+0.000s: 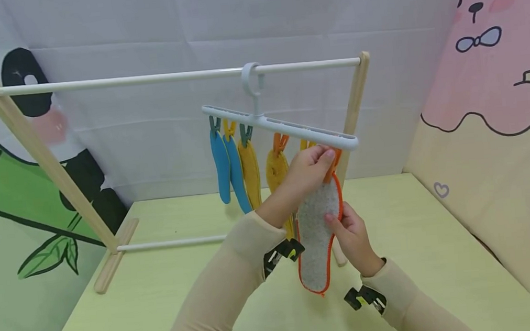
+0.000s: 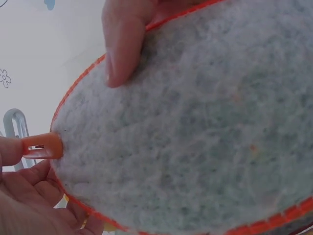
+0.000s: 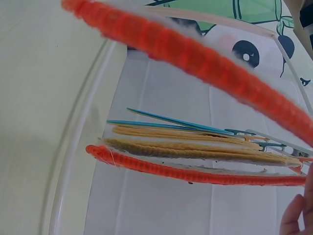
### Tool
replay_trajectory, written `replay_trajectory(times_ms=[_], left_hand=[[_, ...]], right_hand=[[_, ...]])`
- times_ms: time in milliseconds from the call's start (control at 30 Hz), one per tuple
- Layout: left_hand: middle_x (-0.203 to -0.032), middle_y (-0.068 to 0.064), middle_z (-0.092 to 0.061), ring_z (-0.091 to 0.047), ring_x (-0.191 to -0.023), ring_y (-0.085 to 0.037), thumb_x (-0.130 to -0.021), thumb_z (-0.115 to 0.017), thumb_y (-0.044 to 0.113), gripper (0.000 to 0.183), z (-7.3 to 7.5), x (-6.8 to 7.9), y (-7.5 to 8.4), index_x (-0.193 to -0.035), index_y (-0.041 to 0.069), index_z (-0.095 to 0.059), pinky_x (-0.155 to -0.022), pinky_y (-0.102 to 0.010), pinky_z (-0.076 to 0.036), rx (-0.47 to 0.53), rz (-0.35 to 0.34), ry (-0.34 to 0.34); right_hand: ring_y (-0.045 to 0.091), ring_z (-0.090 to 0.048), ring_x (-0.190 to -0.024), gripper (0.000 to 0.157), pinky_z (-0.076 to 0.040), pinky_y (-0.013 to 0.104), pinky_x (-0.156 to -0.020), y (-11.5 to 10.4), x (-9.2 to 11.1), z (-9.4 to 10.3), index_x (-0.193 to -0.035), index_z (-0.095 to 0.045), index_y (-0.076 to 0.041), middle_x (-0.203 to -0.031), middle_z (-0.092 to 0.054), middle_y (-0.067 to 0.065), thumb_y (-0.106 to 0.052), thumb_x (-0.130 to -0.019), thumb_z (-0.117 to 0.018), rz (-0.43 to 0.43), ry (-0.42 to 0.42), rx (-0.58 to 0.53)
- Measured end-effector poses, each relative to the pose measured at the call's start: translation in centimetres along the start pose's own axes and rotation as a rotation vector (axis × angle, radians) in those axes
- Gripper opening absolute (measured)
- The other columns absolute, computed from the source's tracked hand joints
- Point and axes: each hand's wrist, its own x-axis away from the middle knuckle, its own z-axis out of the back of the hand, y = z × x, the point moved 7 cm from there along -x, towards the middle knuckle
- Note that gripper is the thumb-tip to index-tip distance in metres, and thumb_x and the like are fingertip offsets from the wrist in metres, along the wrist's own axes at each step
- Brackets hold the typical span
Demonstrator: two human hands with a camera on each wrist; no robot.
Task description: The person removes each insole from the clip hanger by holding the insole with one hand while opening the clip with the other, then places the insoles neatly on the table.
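Observation:
A grey felt insole with orange-red stitched edging hangs upright below the low right end of a pale clip hanger. My left hand pinches an orange clothespin between thumb and fingers, and its tip sits on the insole's top edge. Lower down, my right hand holds the insole by its right edge, thumb on the felt face. Behind it, a second orange-edged insole shows in the right wrist view.
Blue insoles and yellow insoles hang from coloured clips along the hanger. The hanger hooks over a white rod on a wooden-legged rack, which stands on a pale yellow table. Printed cloth walls stand behind and at right.

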Motion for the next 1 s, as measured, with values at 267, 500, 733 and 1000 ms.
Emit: replay_trajectory(times_ms=[267, 500, 733, 1000], left_hand=[[-0.079, -0.003, -0.052, -0.047, -0.075, -0.015, -0.101, -0.05, 0.016, 0.028, -0.76, -0.1, -0.37, -0.118, -0.002, -0.062, -0.065, -0.019, -0.039, -0.02, 0.046, -0.021], [-0.069, -0.002, -0.041, -0.04, -0.064, -0.014, -0.101, -0.049, 0.016, 0.028, -0.69, 0.0, -0.51, -0.117, -0.002, -0.063, -0.058, -0.02, -0.034, -0.041, 0.031, -0.017], [-0.066, -0.001, -0.041, -0.04, -0.062, -0.012, -0.101, -0.05, 0.016, 0.027, -0.48, -0.11, -0.18, -0.113, -0.004, -0.063, -0.057, -0.02, -0.033, -0.05, 0.016, -0.01], [-0.061, 0.0, -0.039, -0.036, -0.057, -0.011, -0.101, -0.05, 0.016, 0.027, -0.02, 0.11, -0.16, -0.105, -0.007, -0.064, -0.053, -0.019, -0.031, 0.016, 0.004, 0.023]], right_hand=[[0.004, -0.061, -0.084, 0.026, -0.05, 0.017, -0.072, -0.15, 0.45, 0.29, -0.111, -0.041, 0.023, -0.096, -0.062, -0.009, 0.001, -0.099, -0.047, -0.01, 0.027, 0.016], [0.003, -0.059, -0.081, 0.026, -0.049, 0.016, -0.071, -0.14, 0.51, 0.14, -0.111, -0.041, 0.024, -0.093, -0.061, -0.009, 0.003, -0.098, -0.048, 0.004, 0.014, 0.015], [0.003, -0.059, -0.084, 0.023, -0.049, 0.016, -0.072, -0.13, 0.23, 0.1, -0.111, -0.041, 0.025, -0.095, -0.061, -0.009, 0.008, -0.096, -0.046, 0.015, 0.016, 0.003], [0.003, -0.059, -0.08, 0.021, -0.049, 0.016, -0.068, -0.21, -0.03, -0.2, -0.108, -0.043, 0.025, -0.09, -0.06, -0.008, 0.008, -0.096, -0.045, 0.021, 0.001, -0.005]])
